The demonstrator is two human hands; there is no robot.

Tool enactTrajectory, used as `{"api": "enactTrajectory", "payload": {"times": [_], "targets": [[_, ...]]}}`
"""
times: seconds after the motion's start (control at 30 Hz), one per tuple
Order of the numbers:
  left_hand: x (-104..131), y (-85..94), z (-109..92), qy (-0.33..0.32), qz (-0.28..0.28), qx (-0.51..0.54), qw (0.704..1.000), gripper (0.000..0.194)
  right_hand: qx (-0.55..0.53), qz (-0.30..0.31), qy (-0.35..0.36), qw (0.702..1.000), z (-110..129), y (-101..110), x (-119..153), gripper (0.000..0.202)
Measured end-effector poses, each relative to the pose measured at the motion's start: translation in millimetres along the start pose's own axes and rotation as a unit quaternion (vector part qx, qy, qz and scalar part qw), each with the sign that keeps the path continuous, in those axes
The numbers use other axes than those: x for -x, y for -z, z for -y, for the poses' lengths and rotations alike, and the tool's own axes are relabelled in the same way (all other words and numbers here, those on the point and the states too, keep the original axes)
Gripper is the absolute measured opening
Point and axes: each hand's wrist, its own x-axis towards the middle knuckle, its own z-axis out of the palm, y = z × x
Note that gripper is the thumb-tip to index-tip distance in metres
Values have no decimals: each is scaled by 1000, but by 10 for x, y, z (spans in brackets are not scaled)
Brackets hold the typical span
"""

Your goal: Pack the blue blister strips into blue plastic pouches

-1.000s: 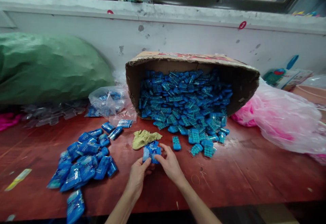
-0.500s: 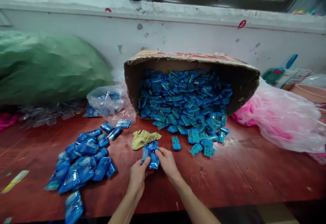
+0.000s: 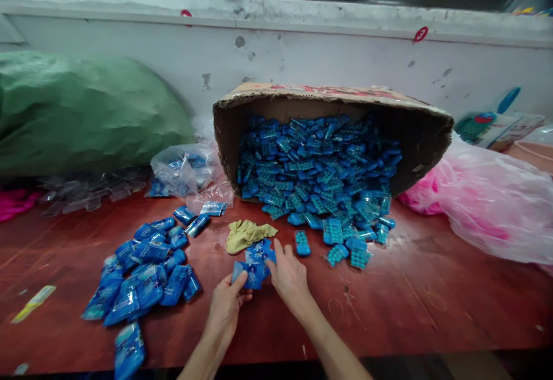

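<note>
A blue printed packet (image 3: 249, 274) is pinched between the thumb and fingers of my left hand (image 3: 228, 305), low in the middle of the view. My right hand (image 3: 288, 270) is at its right, fingers apart, over more blue packets (image 3: 260, 251) lying on the table; its fingertips touch their right edge, and whether it grips one is hidden. A crumpled yellow-green cloth (image 3: 248, 236) lies just behind them. One small blue pack with teal beads (image 3: 302, 243) rests behind my right hand. Filled blue pouches (image 3: 147, 276) form a pile to the left.
A tipped cardboard box (image 3: 332, 93) spills bead packs (image 3: 319, 167) onto the red table (image 3: 389, 311). Left are a big green sack (image 3: 86, 115), clear plastic pieces (image 3: 90, 193) and a clear bag (image 3: 185, 167). A pink-and-white plastic bag (image 3: 496, 201) sits right.
My left hand has drawn one packet a little left and away from the others. My right hand has let go of that packet and spread its fingers over the rest. The view has shifted slightly.
</note>
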Motion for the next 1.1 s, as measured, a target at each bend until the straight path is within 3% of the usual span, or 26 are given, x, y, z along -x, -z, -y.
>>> {"api": "enactTrajectory", "payload": {"times": [0.1, 0.23, 0.3, 0.43, 0.63, 0.83, 0.93, 1.03, 1.1], "targets": [[-47, -79, 37, -13, 0, -2, 1000, 25, -103, -41, 9, 994, -4, 60, 28, 40], [-72, -155, 94, -38, 28, -20, 999, 30, -355, 90, -15, 930, -52, -42, -6, 20], [-77, -186, 110, -54, 32, -37, 997, 31, -383, 107, -34, 917, -72, -116, -25, 20], [-86, -257, 111, -53, 44, -26, 997, 33, -388, 63, -39, 919, -88, -158, 1, 20], [-64, -375, 101, 13, 64, 32, 997, 29, -296, -17, 1, 955, -55, -80, 93, 29], [-2, -297, 47, 65, 125, 14, 990, 26, -234, 13, 43, 971, -88, 76, 72, 33], [30, -241, 12, 95, 101, 9, 990, 18, -146, 0, 59, 988, -182, 219, -10, 32], [53, -222, -4, 121, 54, 12, 991, 17, 7, -74, 1, 997, -331, 320, -166, 21], [69, -218, -7, 142, 52, 19, 988, 19, 78, -74, -51, 993, -429, 335, -277, 25]]}}
